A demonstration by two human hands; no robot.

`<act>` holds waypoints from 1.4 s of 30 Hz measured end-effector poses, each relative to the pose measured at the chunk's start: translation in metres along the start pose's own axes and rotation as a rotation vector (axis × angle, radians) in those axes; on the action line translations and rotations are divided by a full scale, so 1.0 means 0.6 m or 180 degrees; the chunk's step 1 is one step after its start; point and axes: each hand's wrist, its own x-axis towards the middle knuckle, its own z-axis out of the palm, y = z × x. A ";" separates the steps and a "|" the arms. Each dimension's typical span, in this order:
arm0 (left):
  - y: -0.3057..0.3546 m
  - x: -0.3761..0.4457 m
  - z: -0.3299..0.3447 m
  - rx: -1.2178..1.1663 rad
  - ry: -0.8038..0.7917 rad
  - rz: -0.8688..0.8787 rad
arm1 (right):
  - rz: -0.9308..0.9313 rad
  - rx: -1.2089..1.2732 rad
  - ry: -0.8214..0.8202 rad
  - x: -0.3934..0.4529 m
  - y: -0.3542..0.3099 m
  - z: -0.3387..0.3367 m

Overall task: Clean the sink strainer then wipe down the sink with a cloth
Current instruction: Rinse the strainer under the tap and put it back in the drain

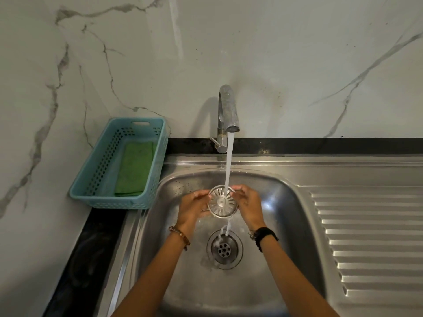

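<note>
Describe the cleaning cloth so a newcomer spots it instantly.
Start at the steel sink and look left to the counter corner, where a light blue perforated basket sits against the marble wall. The cloth lies flat inside it: folded, bright green, the only thing in the basket.

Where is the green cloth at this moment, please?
In the head view the green cloth lies flat inside the blue basket on the counter, left of the sink and the running tap.
</note>
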 end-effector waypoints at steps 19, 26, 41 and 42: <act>-0.003 0.013 0.047 0.1795 0.0241 0.0741 | 0.0217 0.0149 0.0132 0.002 0.021 -0.031; -0.029 0.013 0.011 0.0172 0.0003 -0.0819 | -0.0263 -0.0717 -0.0017 0.037 -0.049 -0.048; -0.015 0.012 0.029 0.0178 -0.0529 -0.0873 | -0.0546 -0.1075 -0.1464 0.213 -0.146 0.010; -0.014 0.011 0.031 0.0168 -0.0533 -0.0862 | -0.0428 -0.1063 -0.1561 0.216 -0.144 0.007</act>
